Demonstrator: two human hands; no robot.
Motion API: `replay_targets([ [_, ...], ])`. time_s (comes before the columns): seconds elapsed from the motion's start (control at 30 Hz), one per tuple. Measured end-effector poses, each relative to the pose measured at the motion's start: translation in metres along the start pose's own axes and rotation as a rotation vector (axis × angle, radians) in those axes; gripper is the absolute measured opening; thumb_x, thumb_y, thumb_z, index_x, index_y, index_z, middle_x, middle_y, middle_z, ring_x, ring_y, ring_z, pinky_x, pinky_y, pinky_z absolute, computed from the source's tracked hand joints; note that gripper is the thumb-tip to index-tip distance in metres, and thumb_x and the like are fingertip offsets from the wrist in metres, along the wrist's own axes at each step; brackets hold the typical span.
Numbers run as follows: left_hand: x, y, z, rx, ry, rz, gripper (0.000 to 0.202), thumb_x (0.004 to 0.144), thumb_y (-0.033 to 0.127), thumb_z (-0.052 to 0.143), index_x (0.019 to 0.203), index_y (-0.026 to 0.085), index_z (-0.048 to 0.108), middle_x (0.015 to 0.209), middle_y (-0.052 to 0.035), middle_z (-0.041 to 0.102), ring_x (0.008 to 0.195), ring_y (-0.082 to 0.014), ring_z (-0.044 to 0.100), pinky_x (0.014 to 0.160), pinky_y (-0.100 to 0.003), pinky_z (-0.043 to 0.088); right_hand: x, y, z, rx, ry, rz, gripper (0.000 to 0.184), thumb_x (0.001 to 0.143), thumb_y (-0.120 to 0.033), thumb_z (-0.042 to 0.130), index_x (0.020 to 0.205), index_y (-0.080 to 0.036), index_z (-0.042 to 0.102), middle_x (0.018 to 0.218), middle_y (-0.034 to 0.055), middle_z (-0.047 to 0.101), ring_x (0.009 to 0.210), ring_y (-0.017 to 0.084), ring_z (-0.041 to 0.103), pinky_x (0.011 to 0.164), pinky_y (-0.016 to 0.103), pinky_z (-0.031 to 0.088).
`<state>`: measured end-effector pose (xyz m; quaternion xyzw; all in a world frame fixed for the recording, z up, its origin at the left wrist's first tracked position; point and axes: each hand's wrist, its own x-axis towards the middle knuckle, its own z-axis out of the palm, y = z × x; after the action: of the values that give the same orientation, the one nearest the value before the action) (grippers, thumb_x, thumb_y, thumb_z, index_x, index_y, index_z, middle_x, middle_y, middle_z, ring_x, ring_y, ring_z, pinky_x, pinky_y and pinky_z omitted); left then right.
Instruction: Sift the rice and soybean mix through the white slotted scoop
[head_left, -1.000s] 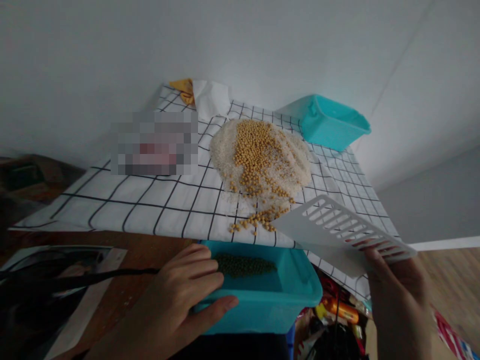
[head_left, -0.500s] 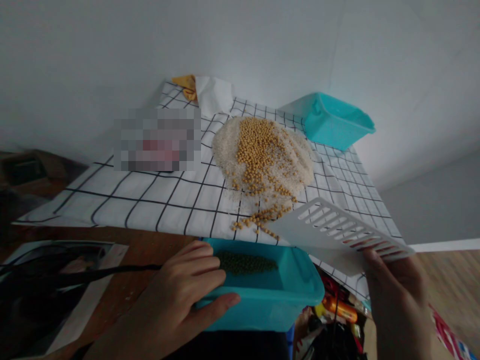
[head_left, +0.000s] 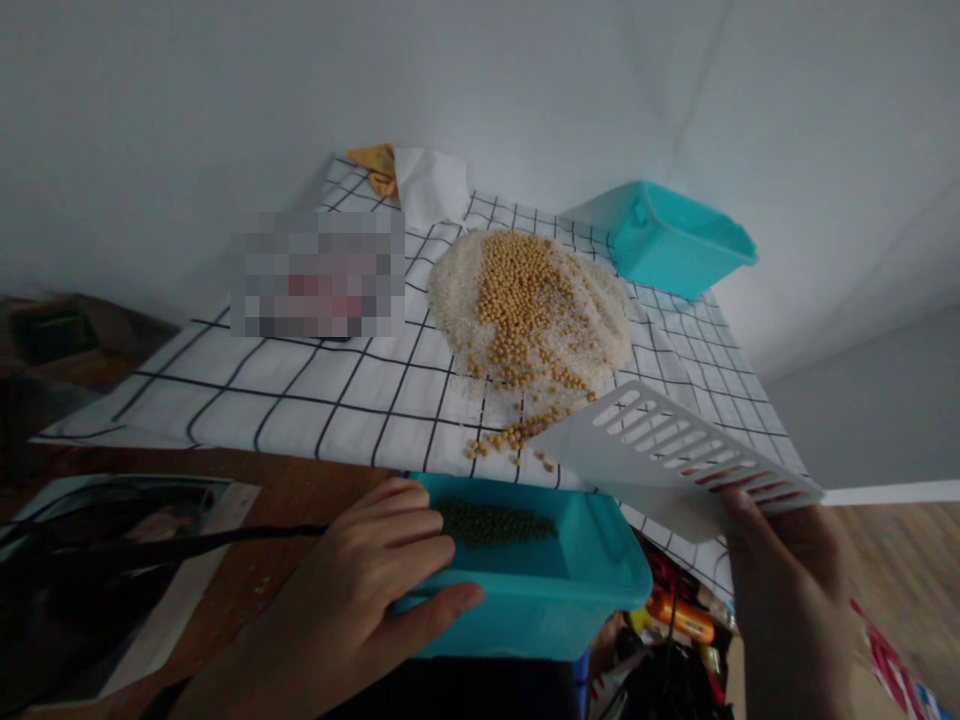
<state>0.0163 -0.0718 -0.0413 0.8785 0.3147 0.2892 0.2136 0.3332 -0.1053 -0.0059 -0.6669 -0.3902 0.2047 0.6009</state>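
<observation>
My left hand [head_left: 390, 560] grips the left side of a teal plastic bin [head_left: 525, 605] below the table's front edge, fingers over the rim and thumb along the outer wall. Green beans [head_left: 499, 525] lie on the bin's bottom. My right hand [head_left: 787, 560] holds a whitish plastic slotted panel [head_left: 645, 470] by its right end. The panel is tilted, its left edge touching or just over loose yellow soybeans [head_left: 517, 435] at the table edge. Behind, more soybeans [head_left: 517, 290] are heaped on a pile of white rice [head_left: 454, 285].
A second teal bin [head_left: 675, 255] stands at the back right of the checked tablecloth [head_left: 360, 400]. A white cloth [head_left: 431, 185] and a yellow item [head_left: 379, 170] lie at the back. Something blurred out sits at the left. Clutter with an orange bottle [head_left: 682, 615] is below right.
The panel in my right hand has shifted slightly, its left edge now farther over the stray soybeans, and fewer show near the front edge. My left hand stays on the bin.
</observation>
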Motion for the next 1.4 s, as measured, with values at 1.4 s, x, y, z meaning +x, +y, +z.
replay_targets([
  [1.4, -0.020, 0.007, 0.008, 0.186, 0.217, 0.202, 0.052, 0.104, 0.044, 0.041, 0.059, 0.020, 0.048, 0.054, 0.0012, 0.050, 0.060, -0.0151, 0.047, 0.080, -0.031, 0.044, 0.008, 0.002, 0.016, 0.122, -0.107, 0.062, 0.021, 0.073, -0.031, 0.080, 0.090, -0.020, 0.076, 0.088, 0.0065, 0.077, 0.090, 0.025, 0.072, 0.087, 0.039, 0.052],
])
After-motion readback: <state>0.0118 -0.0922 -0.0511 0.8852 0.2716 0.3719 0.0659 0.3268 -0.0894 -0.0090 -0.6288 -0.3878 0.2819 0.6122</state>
